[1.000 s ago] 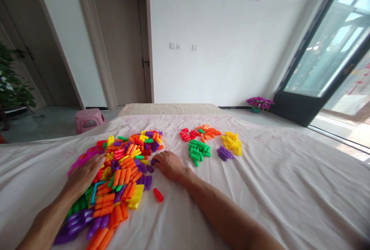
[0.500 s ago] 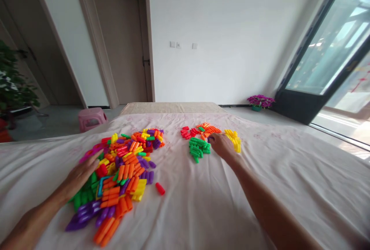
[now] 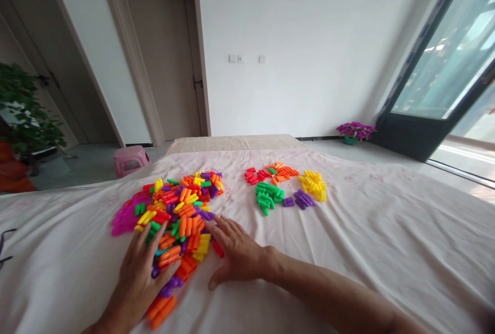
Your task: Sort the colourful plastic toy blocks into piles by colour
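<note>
A mixed pile of plastic building blocks [image 3: 189, 226] in several colours lies left of centre on the cloth. My left hand [image 3: 141, 267] rests over the pile's near left side, fingers spread, hiding some blocks. At the pile's right edge, my right hand [image 3: 240, 251] is spread with its fingertips by purple blocks; a red block [image 3: 218, 249] lies beside its fingers. Farther off are colour groups: green blocks [image 3: 269, 196], purple blocks [image 3: 303, 199], yellow blocks [image 3: 312, 185], orange blocks [image 3: 284, 171] and red blocks [image 3: 255, 176]. A magenta plastic piece [image 3: 127, 214] lies at the pile's far left.
A pale, wrinkled cloth [image 3: 367, 251] covers the table. Beyond its left edge stands a pink stool [image 3: 131, 161]. Black thin-framed object [image 3: 5, 244] shows at the far left. Purple flowers [image 3: 355, 130] stand on the floor by the glass door.
My right hand has moved from the colour groups leftward and nearer to the mixed pile, uncovering purple blocks there. My left hand has shifted right, onto the pile's near side.
</note>
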`<state>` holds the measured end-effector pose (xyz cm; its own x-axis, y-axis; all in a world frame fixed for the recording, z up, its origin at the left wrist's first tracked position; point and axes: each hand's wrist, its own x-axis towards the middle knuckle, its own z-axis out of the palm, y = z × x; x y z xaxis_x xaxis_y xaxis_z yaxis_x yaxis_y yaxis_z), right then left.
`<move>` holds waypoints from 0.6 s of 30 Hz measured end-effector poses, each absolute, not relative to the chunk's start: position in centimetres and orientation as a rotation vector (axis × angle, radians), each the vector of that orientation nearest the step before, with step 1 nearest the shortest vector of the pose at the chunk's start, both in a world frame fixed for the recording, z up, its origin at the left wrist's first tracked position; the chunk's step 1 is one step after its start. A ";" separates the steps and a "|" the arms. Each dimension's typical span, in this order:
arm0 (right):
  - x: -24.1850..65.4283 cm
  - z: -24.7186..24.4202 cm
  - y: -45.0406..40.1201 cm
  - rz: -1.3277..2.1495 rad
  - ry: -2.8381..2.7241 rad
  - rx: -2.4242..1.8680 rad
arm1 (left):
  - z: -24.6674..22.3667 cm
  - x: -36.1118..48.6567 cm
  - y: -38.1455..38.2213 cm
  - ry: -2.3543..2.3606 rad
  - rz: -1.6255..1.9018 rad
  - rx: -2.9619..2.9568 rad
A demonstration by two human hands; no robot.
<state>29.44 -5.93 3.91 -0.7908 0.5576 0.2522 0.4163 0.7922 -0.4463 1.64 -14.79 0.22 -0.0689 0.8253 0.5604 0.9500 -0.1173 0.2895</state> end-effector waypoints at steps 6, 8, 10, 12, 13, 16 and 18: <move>27.1 1.7 -4.4 0.530 -2.493 -0.959 | 1.6 7.3 -11.9 -1.896 -1.084 -1.917; 27.1 1.9 -3.0 0.544 -2.470 -1.021 | 1.7 8.1 -10.2 -1.945 -1.095 -1.838; 27.2 2.2 -1.8 0.553 -2.430 -1.073 | 1.9 8.3 -8.6 -2.024 -1.076 -1.786; 27.3 2.4 -1.0 0.563 -2.392 -1.110 | 2.2 8.1 -7.8 -2.067 -1.053 -1.794; 27.4 2.4 -0.7 0.568 -2.378 -1.113 | 2.2 8.0 -8.0 -2.059 -1.043 -1.819; 27.6 2.3 -0.3 0.594 -2.340 -1.090 | 2.2 7.7 -10.4 -1.882 -0.958 -1.988; 27.8 2.3 -0.2 0.619 -2.317 -1.046 | 1.8 7.8 -12.9 -1.652 -0.810 -2.168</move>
